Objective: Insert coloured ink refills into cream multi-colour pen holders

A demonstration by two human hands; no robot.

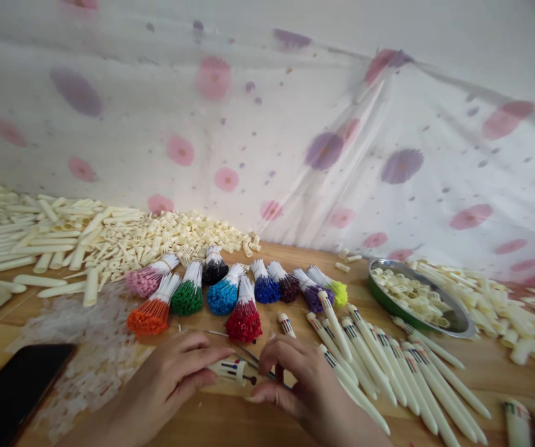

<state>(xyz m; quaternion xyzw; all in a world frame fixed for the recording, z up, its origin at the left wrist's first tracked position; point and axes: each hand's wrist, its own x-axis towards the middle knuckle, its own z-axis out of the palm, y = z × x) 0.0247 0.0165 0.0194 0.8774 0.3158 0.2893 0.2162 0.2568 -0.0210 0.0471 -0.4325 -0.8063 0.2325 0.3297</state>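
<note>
My left hand (pixel 181 375) pinches a cream slotted pen barrel piece (pixel 231 370) with dark sliders in its slots. A thin piece with a dark end (pixel 251 379) sticks out of its right side. Close by, my right hand (pixel 290 372) has its fingers curled, thumb near that dark end; what lies between the fingertips is hidden. Thin dark rods (pixel 247 355) lie behind, passing toward the right fingers. Beyond the hands stand bundles of white refills with coloured ends, among them red (pixel 244 320), light blue (pixel 223 298), green (pixel 187 298) and orange (pixel 149 318).
Multicolour pens (pixel 379 354) lie in a heap at right, near a green-sided metal dish (pixel 388 307) of small cream parts. Cream barrels and caps (pixel 85 230) pile up at back left. A phone (pixel 20 388) and clear plastic bits (pixel 90 347) lie at left.
</note>
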